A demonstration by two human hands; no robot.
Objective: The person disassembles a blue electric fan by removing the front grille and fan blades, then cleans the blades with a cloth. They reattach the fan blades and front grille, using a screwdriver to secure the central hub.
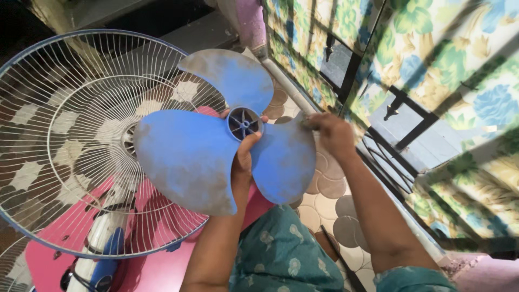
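Note:
A dusty blue three-bladed fan blade [189, 157] is held up in front of me. My left hand [244, 154] grips it at the hub, thumb lying beside the dark centre socket. My right hand [331, 132] pinches the outer edge of the right-hand blade, fingers closed on something small that I cannot make out. Behind the blade stands a round white wire fan guard [70, 140] with a dark blue rim.
A pink stool or table top [157, 267] lies under the guard, with the white and blue fan body [100, 249] on it. The floor has round patterned tiles [330, 189]. Floral curtained window panels [432, 70] with black frames rise at right. My teal clothing [281, 254] is below.

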